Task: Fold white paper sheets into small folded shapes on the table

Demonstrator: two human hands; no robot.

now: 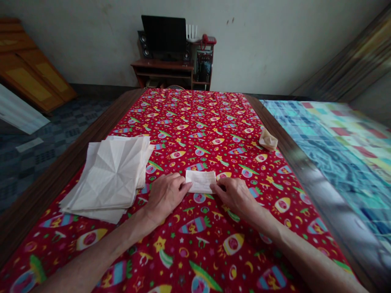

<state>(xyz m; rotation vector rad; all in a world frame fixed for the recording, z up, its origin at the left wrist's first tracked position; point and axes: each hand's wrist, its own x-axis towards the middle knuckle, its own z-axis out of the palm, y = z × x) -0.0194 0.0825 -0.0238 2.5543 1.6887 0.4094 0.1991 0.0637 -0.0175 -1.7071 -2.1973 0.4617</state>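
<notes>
Closest to the camera, both forearms come in from the bottom edge and meet in the middle of the table, which is covered by a red cloth (195, 252) printed with rockets and stars. The left hand (165, 195) lies palm down with the fingers loosely curled, its fingertips resting on the left short edge of a small folded paper (200, 181). The right hand (236, 196) mirrors it on the other side, fingers bent, thumb and forefinger pinching or pressing the right edge. It's hard to say whether that edge is actually lifted off the cloth or just pinned flat.

The main thing here is how the paper sits. It's a small off-white rectangle with its long axis running left to right, square across the person's body, dead centre between the two hands and just ahead of the fingertips. Neither hand is really nearer, since each has one short end, so the piece is bracketed evenly.

A bit further out on the left, just beside the left hand but not touching it, sits a stack of creased paper sheets (111, 175), the top one showing a fan of fold lines. Farther back on the right, well apart from both hands, a little folded paper piece (268, 139) rests near the table's wooden edge (282, 134).

Past the table there's a desk (165, 67) with a dark monitor (163, 32) against the wall.
</notes>
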